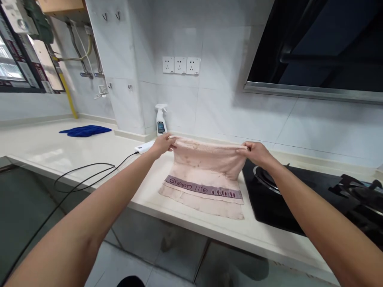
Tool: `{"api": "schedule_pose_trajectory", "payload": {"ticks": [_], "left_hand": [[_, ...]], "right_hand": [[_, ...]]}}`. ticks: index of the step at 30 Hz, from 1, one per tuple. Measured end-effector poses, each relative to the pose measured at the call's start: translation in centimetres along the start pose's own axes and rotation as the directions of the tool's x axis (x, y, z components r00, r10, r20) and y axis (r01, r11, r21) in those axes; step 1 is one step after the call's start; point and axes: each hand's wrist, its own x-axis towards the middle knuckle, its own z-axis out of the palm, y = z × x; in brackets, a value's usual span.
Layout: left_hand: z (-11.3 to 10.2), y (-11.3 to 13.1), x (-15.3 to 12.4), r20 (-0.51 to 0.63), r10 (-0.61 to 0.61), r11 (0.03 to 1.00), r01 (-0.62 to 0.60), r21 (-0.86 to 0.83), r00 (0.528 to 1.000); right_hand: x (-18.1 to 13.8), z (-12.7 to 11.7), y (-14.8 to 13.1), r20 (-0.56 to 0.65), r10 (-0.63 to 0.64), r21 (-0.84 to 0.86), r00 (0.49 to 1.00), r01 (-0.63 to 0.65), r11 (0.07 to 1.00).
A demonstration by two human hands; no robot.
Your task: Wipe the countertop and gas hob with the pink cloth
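Observation:
A pale pink towel (206, 175) with a purple band of lettering lies partly on the white counter (89, 151). Its far edge is lifted off the surface. My left hand (164, 144) pinches the towel's far left corner. My right hand (255, 153) pinches the far right corner. Both hands are closed on the cloth and hold the edge stretched between them, a little above the counter. The near edge of the towel rests close to the counter's front edge.
A black gas hob (314, 199) sits right of the towel. A white spray bottle (160, 119) stands by the tiled wall. A small white device (143, 148) with a black cable (83, 175) lies left of my hand. A blue cloth (85, 130) lies far left.

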Motion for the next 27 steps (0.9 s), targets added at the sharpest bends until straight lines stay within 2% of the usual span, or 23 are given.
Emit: {"api": "schedule_pose_trajectory", "payload": {"ticks": [2,4,7,9,11,14,16,18,20,23,27], "left_hand": [[-0.9,-1.5,-3.0,0.097,0.010,1.000,-0.012,0.019,0.995],[-2.2,-3.1,-6.2,0.232,-0.011,0.995,-0.012,0.098,0.973],[-4.5,-5.4,-10.0,0.444,-0.101,0.942,-0.057,0.330,0.890],[-5.7,-6.7,-11.5,0.504,-0.144,0.898,-0.101,0.428,0.852],[-6.2,-7.6,-12.3,0.453,-0.138,0.884,-0.097,0.458,0.881],[-5.1,-8.2,-13.0,0.223,-0.091,0.838,-0.046,0.544,0.971],[-3.7,-8.5,-13.5,0.095,-0.055,0.798,-0.014,0.603,0.994],[-2.4,-8.8,-14.0,0.026,-0.035,0.771,0.011,0.636,0.999],[-1.7,-9.2,-14.2,-0.033,-0.023,0.754,0.039,0.655,0.999],[-1.7,-9.7,-14.2,-0.074,-0.018,0.748,0.063,0.661,0.997],[-2.3,-10.1,-13.7,-0.069,-0.015,0.752,0.056,0.656,0.998]], "right_hand": [[-3.6,0.5,1.3,0.083,-0.063,-0.028,0.995,0.065,0.997],[-7.7,1.0,2.4,0.225,-0.113,-0.036,0.968,0.124,0.992],[-13.2,1.5,3.2,0.481,-0.118,0.008,0.869,0.130,0.991],[-15.2,1.7,3.6,0.560,-0.121,0.028,0.820,0.127,0.991],[-15.3,1.8,4.0,0.545,-0.114,-0.009,0.830,0.141,0.990],[-12.9,2.4,4.8,0.419,-0.014,-0.225,0.908,0.119,0.967],[-10.8,3.5,5.1,0.284,0.129,-0.403,0.950,-0.004,0.915],[-9.3,5.2,5.1,0.180,0.246,-0.489,0.952,-0.130,0.862],[-8.9,7.2,4.9,0.150,0.274,-0.476,0.950,-0.173,0.862],[-9.6,9.8,4.6,0.145,0.247,-0.382,0.958,-0.176,0.907],[-11.0,11.0,4.4,0.126,0.261,-0.171,0.957,-0.238,0.956]]}}
